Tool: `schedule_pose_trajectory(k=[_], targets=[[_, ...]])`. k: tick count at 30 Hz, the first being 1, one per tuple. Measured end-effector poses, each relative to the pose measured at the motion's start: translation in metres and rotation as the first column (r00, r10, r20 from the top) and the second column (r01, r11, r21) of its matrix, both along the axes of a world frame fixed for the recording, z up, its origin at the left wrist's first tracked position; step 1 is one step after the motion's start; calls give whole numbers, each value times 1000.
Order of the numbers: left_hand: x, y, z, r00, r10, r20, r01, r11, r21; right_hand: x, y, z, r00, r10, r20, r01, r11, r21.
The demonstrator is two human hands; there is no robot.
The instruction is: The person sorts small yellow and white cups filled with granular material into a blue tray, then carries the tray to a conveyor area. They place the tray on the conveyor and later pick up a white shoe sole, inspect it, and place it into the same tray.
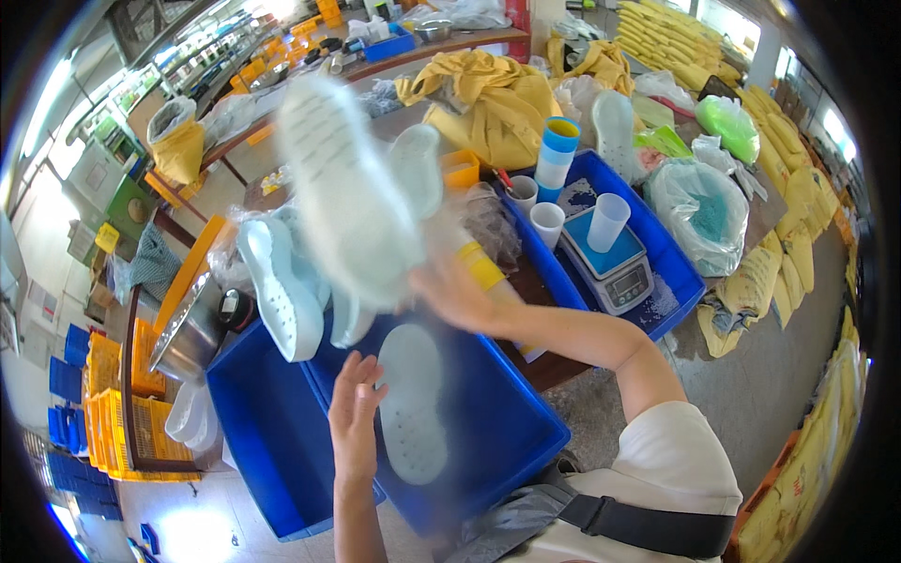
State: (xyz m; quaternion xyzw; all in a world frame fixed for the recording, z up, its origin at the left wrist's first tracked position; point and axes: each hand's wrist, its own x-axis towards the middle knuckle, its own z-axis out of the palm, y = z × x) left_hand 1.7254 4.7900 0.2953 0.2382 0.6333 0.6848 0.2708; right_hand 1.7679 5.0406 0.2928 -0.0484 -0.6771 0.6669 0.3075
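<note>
A pale mint shoe sole (352,197), smeared by motion, is raised over the far end of the blue trays. My right hand (458,293) grips its near edge. My left hand (355,413) hovers above the inner walls of the trays, empty, its fingers loosely bent and apart. Just right of those fingers, another pale sole (413,403) with small holes lies flat in the right blue tray (497,413). Several white soles (282,286) lean together at the far end of the left blue tray (272,441). One more sole (418,169) shows behind the raised one.
To the right, a blue bin (676,286) holds a digital scale (615,272), cups and white granules. Beside it sits a clear bag of teal granules (704,220). A steel pot (188,328) stands at the left. Yellow sacks (488,94) lie at the back.
</note>
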Motion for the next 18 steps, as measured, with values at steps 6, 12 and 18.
schedule_pose_trajectory(k=[6,12,18], targets=[[-9,28,0,956,193,222,-241,946,215,35,-27,15,952,271,140,-297,929,219],[-4,12,-11,924,321,208,-353,925,141,80,87,10,964,-257,-72,260,846,466],[5,7,-21,947,282,156,-260,955,-144,182,331,-9,352,-906,-235,795,157,586]])
